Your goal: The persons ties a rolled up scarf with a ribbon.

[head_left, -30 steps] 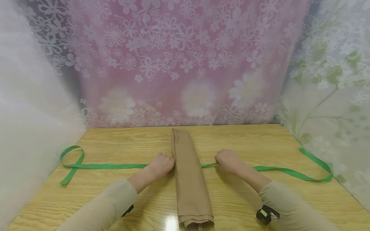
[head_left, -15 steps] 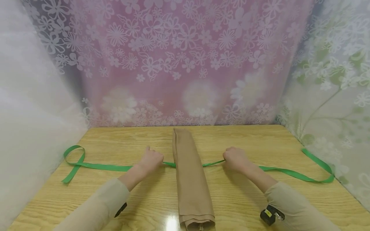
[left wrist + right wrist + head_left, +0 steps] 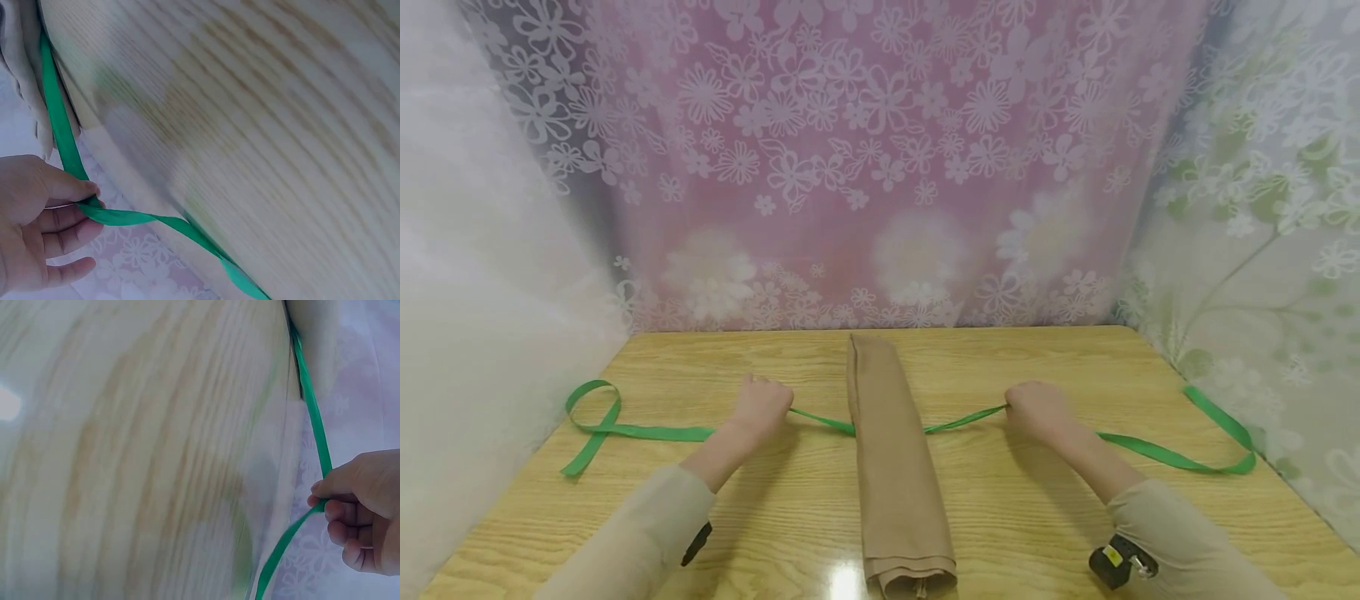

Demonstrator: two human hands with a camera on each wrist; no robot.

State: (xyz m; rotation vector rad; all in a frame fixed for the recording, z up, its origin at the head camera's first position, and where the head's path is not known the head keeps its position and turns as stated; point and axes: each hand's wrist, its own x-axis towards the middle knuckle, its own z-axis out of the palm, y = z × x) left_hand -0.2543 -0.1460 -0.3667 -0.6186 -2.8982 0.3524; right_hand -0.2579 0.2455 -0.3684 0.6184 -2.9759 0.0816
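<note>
A green ribbon [image 3: 823, 421] runs crosswise under a long rolled bundle of brown cloth [image 3: 898, 467] that lies lengthwise on the table. My left hand [image 3: 762, 407] pinches the ribbon left of the cloth; in the left wrist view the thumb and index finger of that hand [image 3: 44, 219] grip the ribbon [image 3: 62, 128]. On the right side, my right hand [image 3: 1041, 410] pinches the other length, raised a little off the table. The right wrist view shows the ribbon [image 3: 315, 425] between thumb and curled fingers of the hand [image 3: 369, 509]. The stretch beneath the cloth is hidden.
The wooden table [image 3: 700, 367] carries both loose ribbon tails, one looped at the far left, the other bent at the right edge. A pink floral curtain [image 3: 850, 167] hangs behind, with pale sheets at both sides. A black wrist device [image 3: 1120, 562] sits on the right sleeve.
Both hands have moved outward from the cloth, the left one farther, pinching the ribbon. More ribbon shows between each hand and the cloth, slanting up. The cloth has stayed in place.
</note>
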